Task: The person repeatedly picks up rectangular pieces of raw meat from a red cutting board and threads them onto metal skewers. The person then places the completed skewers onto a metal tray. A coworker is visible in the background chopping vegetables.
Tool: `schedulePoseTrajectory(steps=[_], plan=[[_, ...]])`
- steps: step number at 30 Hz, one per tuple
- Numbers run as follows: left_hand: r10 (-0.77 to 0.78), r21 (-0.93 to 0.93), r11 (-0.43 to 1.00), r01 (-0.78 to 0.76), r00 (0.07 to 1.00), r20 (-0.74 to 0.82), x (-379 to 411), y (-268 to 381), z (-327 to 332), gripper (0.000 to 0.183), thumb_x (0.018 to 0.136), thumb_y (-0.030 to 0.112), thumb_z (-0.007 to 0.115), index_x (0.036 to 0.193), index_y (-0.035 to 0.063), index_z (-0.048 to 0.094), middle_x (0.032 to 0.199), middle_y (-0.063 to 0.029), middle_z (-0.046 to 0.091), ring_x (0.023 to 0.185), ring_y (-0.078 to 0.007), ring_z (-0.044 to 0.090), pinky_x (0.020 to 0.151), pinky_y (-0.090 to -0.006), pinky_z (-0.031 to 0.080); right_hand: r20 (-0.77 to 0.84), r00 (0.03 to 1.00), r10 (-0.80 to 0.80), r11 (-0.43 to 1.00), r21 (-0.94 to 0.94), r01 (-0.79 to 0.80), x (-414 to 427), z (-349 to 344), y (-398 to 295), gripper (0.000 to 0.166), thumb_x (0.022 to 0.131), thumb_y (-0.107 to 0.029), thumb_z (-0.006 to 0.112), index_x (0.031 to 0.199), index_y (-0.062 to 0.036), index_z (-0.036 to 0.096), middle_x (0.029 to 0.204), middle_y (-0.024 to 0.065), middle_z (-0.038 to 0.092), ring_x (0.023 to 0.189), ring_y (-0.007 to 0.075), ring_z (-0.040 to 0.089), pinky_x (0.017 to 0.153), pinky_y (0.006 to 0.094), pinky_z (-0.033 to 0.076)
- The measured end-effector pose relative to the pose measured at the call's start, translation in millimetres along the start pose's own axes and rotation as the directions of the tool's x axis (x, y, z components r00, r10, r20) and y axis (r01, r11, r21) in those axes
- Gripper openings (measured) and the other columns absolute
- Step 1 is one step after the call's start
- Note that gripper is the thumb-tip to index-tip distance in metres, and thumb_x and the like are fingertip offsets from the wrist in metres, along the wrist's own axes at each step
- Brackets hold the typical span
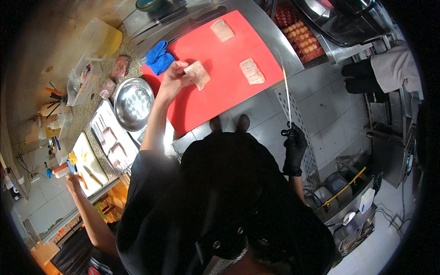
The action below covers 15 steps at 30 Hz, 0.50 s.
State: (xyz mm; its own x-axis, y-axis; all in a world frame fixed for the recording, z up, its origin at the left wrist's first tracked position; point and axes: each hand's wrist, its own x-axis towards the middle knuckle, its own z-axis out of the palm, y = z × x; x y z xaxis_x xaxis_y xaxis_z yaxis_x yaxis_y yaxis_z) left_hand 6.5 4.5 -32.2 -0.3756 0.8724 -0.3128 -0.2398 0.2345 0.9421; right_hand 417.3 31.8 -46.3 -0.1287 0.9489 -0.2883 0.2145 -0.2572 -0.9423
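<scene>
My bare left hand point(175, 79) pinches a flat pale piece of meat point(198, 75) above the left part of a red cutting board point(213, 99). My right hand point(295, 147), in a black glove, grips a knife point(286, 92) with a long narrow blade, held off the board's right side over the floor. Two more pale pieces lie on the board: one near its far edge point(222, 30), and a scored or cut one point(252, 71) near its right edge. A crumpled blue cloth point(160, 57) rests at the board's left corner, close to my left hand.
Left of the board are a round steel bowl point(134, 104), a metal tray point(113, 137) with meat portions, and raw meat point(120, 66). Knives point(208, 17) lie behind the board. A co-worker's hand point(73, 184) is at a white board point(82, 151). Another person point(388, 72) stands right, beyond egg trays point(302, 37).
</scene>
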Motion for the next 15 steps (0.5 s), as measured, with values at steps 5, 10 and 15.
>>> schedulePoseTrajectory(steps=[5, 10, 15], plan=[[-0.054, -0.096, 0.994, 0.047, 0.997, -0.064, 3, -1, -2, 0.036, 0.087, -0.005, 0.049, 0.119, 0.0058, 0.038, 0.111, -0.0167, 0.054, 0.098, -0.0239, 0.06, 0.081, -0.0366, 0.053, 0.019, 0.998, -0.058, 0.99, 0.13, 0.055, -4, -3, 21, 0.023, 0.089, 0.003, 0.048, 0.11, 0.0008, 0.057, 0.1, 0.0101, 0.063, 0.08, 0.0131, 0.063, 0.052, 0.0189, 0.042], [-0.119, -0.231, 0.966, 0.116, 0.993, 0.001, 6, 5, -6, 0.032, 0.095, 0.023, 0.038, 0.121, 0.0044, 0.037, 0.114, -0.0165, 0.052, 0.095, -0.0265, 0.06, 0.084, -0.0391, 0.051, 0.014, 0.999, -0.035, 0.993, 0.109, 0.033, -5, 0, 21, 0.023, 0.089, 0.003, 0.049, 0.111, 0.0016, 0.056, 0.103, 0.0113, 0.063, 0.077, 0.0127, 0.063, 0.05, 0.0175, 0.04], [-0.11, -0.138, 0.986, 0.098, 0.99, -0.085, 7, -1, -4, 0.035, 0.095, 0.028, 0.041, 0.121, 0.0037, 0.041, 0.113, -0.0159, 0.053, 0.093, -0.0244, 0.061, 0.083, -0.0376, 0.051, 0.034, 0.999, 0.014, 0.993, 0.116, -0.018, -6, 4, 12, 0.024, 0.089, 0.003, 0.049, 0.112, 0.0018, 0.056, 0.101, 0.0117, 0.063, 0.074, 0.0112, 0.061, 0.049, 0.0167, 0.038]])
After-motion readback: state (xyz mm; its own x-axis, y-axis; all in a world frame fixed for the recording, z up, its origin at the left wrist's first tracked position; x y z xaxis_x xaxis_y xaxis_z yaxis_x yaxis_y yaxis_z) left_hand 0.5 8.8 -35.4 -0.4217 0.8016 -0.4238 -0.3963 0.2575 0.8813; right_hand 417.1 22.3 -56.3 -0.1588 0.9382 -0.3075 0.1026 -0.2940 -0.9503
